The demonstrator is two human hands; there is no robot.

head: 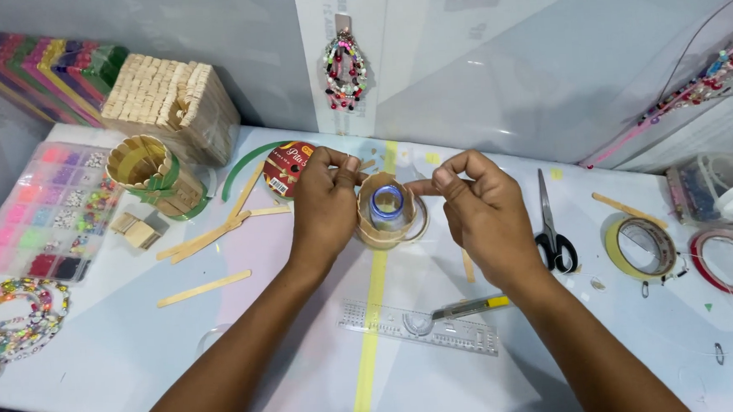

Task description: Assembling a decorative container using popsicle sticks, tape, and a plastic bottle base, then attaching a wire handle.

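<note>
Together, the left hand (326,201) and right hand (482,210) pinched the rim of a stick-walled cup (388,213), fingers curled shut; it stood upright on the tabletop (305,318), mouth upward.

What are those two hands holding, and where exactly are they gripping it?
Both the left hand and right hand hold a small cup of wooden sticks around a bottle, pinching its upper rim on opposite sides.

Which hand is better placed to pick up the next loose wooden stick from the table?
Probably the left hand: the loose wooden sticks lie on its side of the stick-wrapped cylinder. The right hand sits nearer the scissors.
</note>
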